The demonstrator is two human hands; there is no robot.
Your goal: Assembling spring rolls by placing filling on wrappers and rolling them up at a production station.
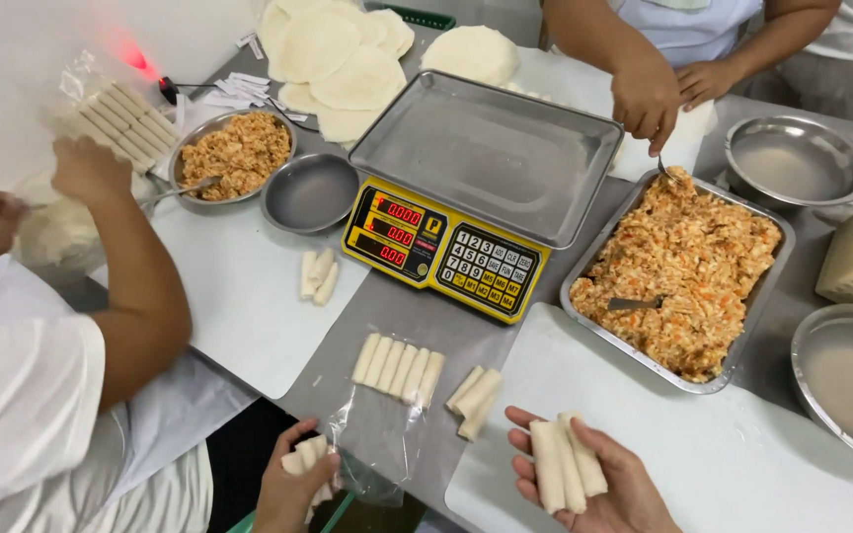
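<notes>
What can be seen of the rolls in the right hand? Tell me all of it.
The rolls are three pale, off-white wrapped cylinders, looking like thin dough, lying side by side across the open palm of the right hand. They point roughly away from the person, above the white cutting board, their near ends resting on the fingers. They look uncooked and intact.

Your right hand [584,474] holds rolls [567,462]; the scale [446,247] stands behind them, the filling tray [584,259] to its right.

Food-prep kitchen, steel counter [397,415] with yellow weighing scale [446,252] mid-counter, filling tray [678,281] at right, wrapper stacks [338,54] along far edge, several workers rolling
</notes>
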